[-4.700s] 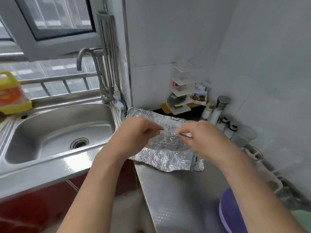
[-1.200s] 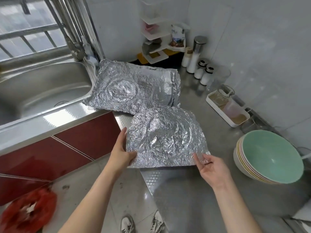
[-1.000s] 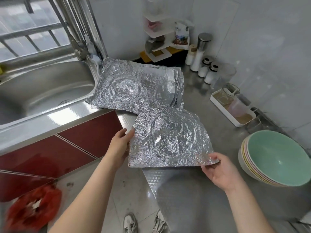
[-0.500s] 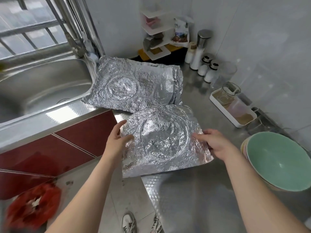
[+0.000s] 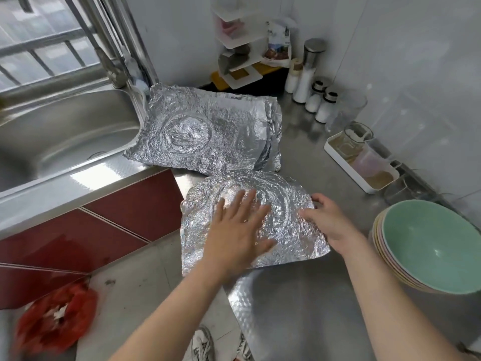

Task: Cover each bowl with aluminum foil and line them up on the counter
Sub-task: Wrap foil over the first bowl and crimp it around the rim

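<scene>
A crumpled sheet of aluminum foil (image 5: 283, 196) lies domed over a hidden bowl at the steel counter's (image 5: 299, 303) front edge. My left hand (image 5: 236, 235) lies flat on top of it, fingers straight and spread. My right hand (image 5: 325, 220) holds the foil's right side, fingers curved over the rim beneath. Behind it, a stack of foil sheets (image 5: 208, 131) with a round imprint lies by the sink. A stack of bowls (image 5: 429, 246), the top one green, stands uncovered at the right.
The steel sink (image 5: 59, 136) and tap are at the left. Condiment bottles (image 5: 312, 89), a white corner rack (image 5: 239, 48) and a white tray with jars (image 5: 361, 162) line the back wall. A red bag (image 5: 54, 319) lies on the floor below.
My left hand has moved from the foil's left edge onto its top and now lies flat. My right hand stays at the right side. The foil now sits lower over the bowl.
</scene>
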`<state>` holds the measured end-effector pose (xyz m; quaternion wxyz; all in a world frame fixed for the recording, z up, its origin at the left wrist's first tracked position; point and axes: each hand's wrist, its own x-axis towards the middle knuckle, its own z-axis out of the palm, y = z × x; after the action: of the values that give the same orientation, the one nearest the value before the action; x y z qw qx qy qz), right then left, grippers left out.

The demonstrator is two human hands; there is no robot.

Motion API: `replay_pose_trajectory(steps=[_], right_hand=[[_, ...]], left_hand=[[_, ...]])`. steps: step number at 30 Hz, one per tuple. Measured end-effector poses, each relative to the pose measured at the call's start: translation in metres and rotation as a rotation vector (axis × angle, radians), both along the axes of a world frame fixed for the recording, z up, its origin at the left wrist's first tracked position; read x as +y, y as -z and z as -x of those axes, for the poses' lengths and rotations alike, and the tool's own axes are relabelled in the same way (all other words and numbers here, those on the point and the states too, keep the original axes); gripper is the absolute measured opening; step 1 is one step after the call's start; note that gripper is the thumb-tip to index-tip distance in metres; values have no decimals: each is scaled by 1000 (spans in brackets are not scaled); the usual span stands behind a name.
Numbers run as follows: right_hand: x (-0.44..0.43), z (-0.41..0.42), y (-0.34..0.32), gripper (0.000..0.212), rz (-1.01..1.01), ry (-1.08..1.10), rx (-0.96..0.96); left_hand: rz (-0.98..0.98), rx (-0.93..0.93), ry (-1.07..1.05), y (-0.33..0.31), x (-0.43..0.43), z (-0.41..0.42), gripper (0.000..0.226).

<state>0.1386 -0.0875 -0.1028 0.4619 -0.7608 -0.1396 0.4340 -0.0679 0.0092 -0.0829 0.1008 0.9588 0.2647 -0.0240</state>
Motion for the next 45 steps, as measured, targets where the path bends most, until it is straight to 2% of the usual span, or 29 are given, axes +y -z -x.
replay_pose_trajectory(steps=[2,6,16,24,29,33,35,45], right_hand=[[2,0,-1,29,26,-17,12],[12,-8,-1,33,14,3,-22],[8,-12,7,32,-47,58,-324],[2,3,19,42,36,29,-679],[2,8,25,44,47,-21,-809],[2,10,28,42,15,6,-813],[3,12,29,41,13,15,-806],[7,14,28,43,78,11,-820]], left_hand=[[19,82,12,17,-5,-1,75],[7,118,28,33,-1,1,74],[13,46,104,37,-12,9,63],[3,80,93,37,-11,7,59],[32,-78,131,33,-9,14,55],[-13,-401,212,35,-6,28,36],[-56,-483,197,38,-6,35,26],[-52,-453,171,47,-5,40,25]])
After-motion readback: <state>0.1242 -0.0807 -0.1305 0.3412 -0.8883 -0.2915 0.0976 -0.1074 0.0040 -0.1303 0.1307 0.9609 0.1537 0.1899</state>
